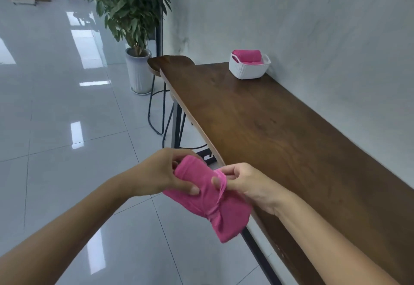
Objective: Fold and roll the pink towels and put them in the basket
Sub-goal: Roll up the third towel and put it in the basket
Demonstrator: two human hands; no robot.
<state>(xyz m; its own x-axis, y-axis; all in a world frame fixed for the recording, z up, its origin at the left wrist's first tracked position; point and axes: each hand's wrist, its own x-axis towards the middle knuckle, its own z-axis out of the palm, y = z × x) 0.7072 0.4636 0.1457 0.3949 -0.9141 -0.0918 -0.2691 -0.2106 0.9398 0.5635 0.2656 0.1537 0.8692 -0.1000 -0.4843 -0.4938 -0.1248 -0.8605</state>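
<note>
The pink towel is held in mid-air beside the surface; left hand grips the rolled end, right hand pinches a loose edge. The cloth is judged soft, light and limp, and best gripped around the roll. The basket stands well apart.

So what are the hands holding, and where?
A rolled pink towel: the left hand grips its upper end, and the right hand pinches a loose edge near the middle.
</note>
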